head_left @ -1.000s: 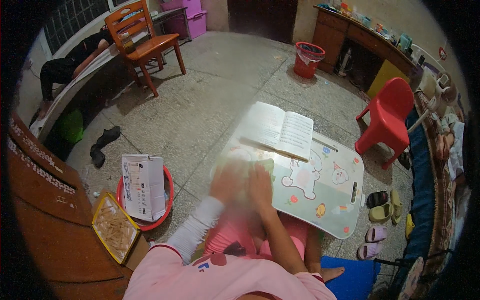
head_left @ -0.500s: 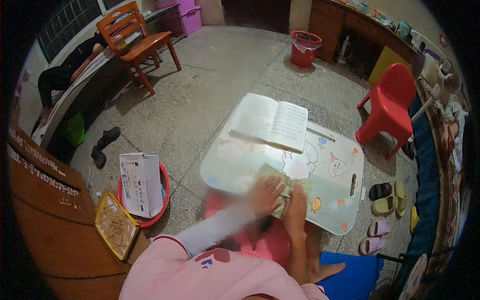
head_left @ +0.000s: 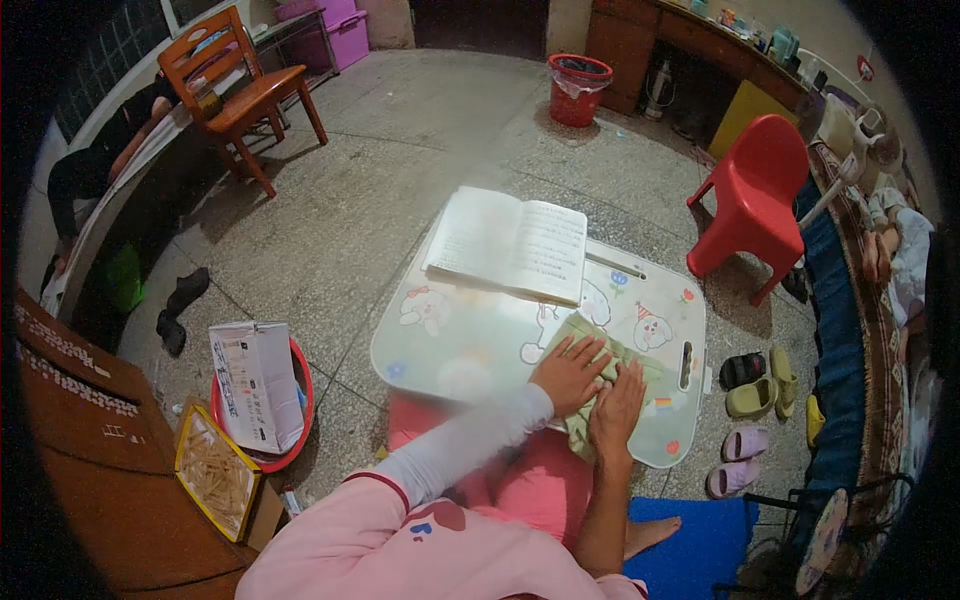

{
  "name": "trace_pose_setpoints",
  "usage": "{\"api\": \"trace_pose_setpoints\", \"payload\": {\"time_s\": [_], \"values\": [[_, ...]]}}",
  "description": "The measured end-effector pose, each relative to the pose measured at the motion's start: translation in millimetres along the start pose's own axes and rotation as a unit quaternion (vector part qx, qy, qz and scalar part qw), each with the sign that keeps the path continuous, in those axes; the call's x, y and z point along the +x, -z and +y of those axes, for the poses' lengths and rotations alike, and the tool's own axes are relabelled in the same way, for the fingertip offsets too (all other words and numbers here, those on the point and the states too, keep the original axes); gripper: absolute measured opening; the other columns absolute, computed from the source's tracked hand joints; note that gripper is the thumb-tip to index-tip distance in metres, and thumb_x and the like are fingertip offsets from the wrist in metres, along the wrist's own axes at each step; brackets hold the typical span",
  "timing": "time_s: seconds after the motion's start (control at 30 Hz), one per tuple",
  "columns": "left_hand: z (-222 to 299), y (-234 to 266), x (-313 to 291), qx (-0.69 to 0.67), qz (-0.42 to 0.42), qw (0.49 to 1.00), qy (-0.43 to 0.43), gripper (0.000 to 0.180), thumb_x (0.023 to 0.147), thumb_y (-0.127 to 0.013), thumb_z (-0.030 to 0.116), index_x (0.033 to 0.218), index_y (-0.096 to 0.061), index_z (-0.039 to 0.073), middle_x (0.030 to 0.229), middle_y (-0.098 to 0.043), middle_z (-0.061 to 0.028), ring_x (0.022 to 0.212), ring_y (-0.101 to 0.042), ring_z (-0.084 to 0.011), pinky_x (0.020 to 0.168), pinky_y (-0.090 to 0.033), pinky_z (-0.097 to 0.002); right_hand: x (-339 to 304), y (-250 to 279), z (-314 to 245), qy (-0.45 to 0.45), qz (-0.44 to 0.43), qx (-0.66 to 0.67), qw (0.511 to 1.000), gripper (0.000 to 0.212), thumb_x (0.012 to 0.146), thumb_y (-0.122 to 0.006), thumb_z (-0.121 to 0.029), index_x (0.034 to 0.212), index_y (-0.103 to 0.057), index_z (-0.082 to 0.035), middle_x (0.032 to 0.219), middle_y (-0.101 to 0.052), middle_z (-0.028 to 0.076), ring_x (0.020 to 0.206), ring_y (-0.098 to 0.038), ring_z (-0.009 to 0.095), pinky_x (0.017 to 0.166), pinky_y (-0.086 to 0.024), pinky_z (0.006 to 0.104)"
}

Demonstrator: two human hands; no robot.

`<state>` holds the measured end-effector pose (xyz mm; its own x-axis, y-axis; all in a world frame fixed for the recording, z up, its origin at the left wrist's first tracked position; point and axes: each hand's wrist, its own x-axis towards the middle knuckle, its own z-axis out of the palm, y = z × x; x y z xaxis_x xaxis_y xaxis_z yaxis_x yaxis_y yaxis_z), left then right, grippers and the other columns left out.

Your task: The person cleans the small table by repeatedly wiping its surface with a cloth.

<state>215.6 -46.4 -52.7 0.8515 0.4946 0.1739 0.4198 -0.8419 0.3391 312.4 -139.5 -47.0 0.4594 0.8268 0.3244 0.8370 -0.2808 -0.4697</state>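
A pale green cloth (head_left: 640, 362) lies rumpled on the near right part of a low folding table (head_left: 440, 345) with cartoon prints. My left hand (head_left: 574, 377) rests on the cloth, palm down with its fingers spread. Beside it my right hand (head_left: 617, 405) lies on the cloth too, fingers stretched out along it. Part of the cloth is hidden under both hands. An open notebook (head_left: 485, 240) with handwritten pages lies at the table's far side, apart from the cloth.
A red plastic chair (head_left: 755, 205) stands beyond the table's right corner, with slippers (head_left: 750, 398) nearer. To the left, a white box (head_left: 258, 385) sits in a red basin (head_left: 304, 400). Farther off are a wooden chair (head_left: 250, 100) and a red bin (head_left: 578, 95).
Both hands have moved right across the tabletop with the cloth, which is now more spread out. The left hand's fingers are wider apart. The whole view has shifted slightly.
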Motion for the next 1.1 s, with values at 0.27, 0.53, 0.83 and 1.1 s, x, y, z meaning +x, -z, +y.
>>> {"api": "trace_pose_setpoints", "payload": {"time_s": [0.27, 0.53, 0.83, 1.1], "values": [[-66.3, 14.4, -39.2, -0.005, 0.054, 0.998, 0.015, 0.042, 0.087, -0.041, 0.030, 0.124, -0.044, 0.009, 0.131, -0.039, -0.0116, 0.123, -0.034, -0.0250, 0.104, -0.021, -0.0423, 6.5, -28.3, -67.3, 0.093, -0.042, -0.025, 0.994, 0.040, 0.084, -0.047, -0.012, 0.120, -0.037, 0.003, 0.129, -0.033, 0.028, 0.123, -0.029, 0.040, 0.103, -0.020, 0.0482], [-108.5, 104.6, -105.0, 0.041, 0.128, 0.982, 0.130, 0.037, 0.083, -0.047, 0.024, 0.116, -0.048, 0.010, 0.124, -0.045, -0.0126, 0.117, -0.040, -0.0284, 0.099, -0.029, -0.0417, 23.3, -71.1, -155.1, 0.179, -0.106, 0.060, 0.976, 0.044, 0.083, -0.045, -0.015, 0.120, -0.038, 0.006, 0.119, -0.041, 0.025, 0.113, -0.037, 0.039, 0.097, -0.026, 0.0461], [-91.6, 126.0, -159.0, 0.105, 0.024, 0.959, 0.262, 0.049, 0.086, -0.045, 0.030, 0.130, -0.037, 0.011, 0.137, -0.031, -0.0116, 0.126, -0.029, -0.0290, 0.104, -0.019, -0.0447, 1.0, -108.9, -166.3, 0.310, -0.095, 0.084, 0.942, 0.042, 0.079, -0.052, -0.014, 0.118, -0.044, -0.001, 0.121, -0.043, 0.023, 0.107, -0.042, 0.039, 0.091, -0.034, 0.0469], [-32.8, 132.2, -152.9, 0.054, -0.061, 0.950, 0.302, 0.052, 0.089, -0.039, 0.036, 0.133, -0.031, 0.009, 0.139, -0.026, -0.0141, 0.128, -0.025, -0.0300, 0.104, -0.019, -0.0470, -19.8, -69.8, -144.6, 0.242, -0.145, 0.117, 0.952, 0.036, 0.078, -0.053, -0.012, 0.112, -0.047, -0.002, 0.115, -0.046, 0.022, 0.104, -0.045, 0.036, 0.090, -0.036, 0.0423]]}}
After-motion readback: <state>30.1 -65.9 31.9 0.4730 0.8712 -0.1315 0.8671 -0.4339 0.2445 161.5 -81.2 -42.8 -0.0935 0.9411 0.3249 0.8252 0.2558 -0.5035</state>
